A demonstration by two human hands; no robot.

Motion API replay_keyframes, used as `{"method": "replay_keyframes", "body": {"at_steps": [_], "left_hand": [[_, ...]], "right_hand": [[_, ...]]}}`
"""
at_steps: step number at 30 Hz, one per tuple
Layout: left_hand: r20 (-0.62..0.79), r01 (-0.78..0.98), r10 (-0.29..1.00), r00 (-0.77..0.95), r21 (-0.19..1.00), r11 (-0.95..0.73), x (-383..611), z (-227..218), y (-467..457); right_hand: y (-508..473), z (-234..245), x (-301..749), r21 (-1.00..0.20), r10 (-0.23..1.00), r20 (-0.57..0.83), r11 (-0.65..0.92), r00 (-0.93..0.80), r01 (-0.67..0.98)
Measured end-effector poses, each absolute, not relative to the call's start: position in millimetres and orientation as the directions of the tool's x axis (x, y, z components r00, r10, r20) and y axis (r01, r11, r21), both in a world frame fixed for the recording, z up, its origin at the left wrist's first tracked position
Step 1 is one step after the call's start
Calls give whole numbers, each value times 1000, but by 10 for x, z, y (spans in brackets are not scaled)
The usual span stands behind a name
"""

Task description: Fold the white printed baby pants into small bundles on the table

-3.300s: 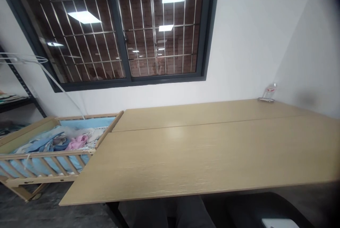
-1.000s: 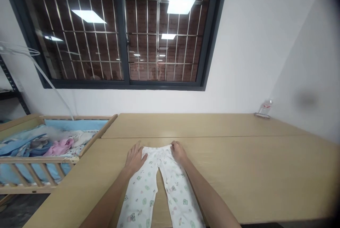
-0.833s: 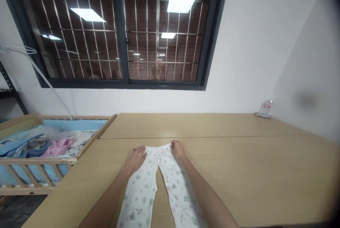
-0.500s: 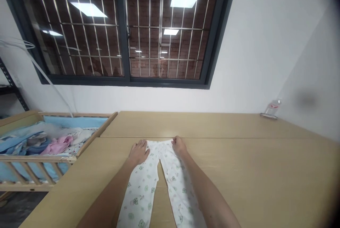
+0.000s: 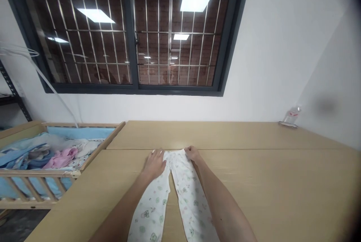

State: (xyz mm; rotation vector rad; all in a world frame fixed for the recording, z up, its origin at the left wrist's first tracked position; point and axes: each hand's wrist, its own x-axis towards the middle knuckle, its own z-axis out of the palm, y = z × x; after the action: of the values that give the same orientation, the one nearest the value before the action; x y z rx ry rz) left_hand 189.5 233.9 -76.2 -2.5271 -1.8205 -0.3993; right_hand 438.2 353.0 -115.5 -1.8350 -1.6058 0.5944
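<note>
Left hand (image 5: 154, 164), eleven o'clock: on trousers (image 5: 184, 189), grip unclear | right hand (image 5: 193, 154), one o'clock: pinching waistband (image 5: 175, 153) | likely for tautness

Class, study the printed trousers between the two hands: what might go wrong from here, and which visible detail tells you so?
The printed trousers could skew: the left hand and right hand are at opposite ends of the waistband, so an uneven pull might bunch it. Its edge lies close to the seam in the table and might catch there. The legs run out of the picture, so creases there could go unnoticed.
</note>
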Motion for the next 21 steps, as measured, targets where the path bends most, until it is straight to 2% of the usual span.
{"method": "replay_keyframes", "body": {"at_steps": [4,6,9,11,14,17,21], "left_hand": [[196,887,906,376,207,-413,2327,-574,1585],[111,815,886,450,355,-458,2598,-601,1166],[-94,775,836,540,443,-451,3054,-751,749],[-265,809,813,519,459,-367,3335,-853,666],[-416,869,820,393,459,-184,3595,-917,724],[-449,861,818,359,497,-105,3641,-935,801],[-367,785,847,385,613,-91,3624,-1087,809]], "right_hand": [[3539,-1115,4398,-767,989,42,-60,143,639],[3539,-1116,4387,-784,988,33,-68,150,617],[3540,-1130,4354,-791,983,24,-91,180,604],[3542,-1144,4328,-782,978,22,-113,208,613],[3541,-1167,4293,-750,968,24,-149,252,645],[3527,-1185,4274,-722,963,30,-165,269,671],[3500,-1185,4281,-722,974,13,-147,226,676]]}}
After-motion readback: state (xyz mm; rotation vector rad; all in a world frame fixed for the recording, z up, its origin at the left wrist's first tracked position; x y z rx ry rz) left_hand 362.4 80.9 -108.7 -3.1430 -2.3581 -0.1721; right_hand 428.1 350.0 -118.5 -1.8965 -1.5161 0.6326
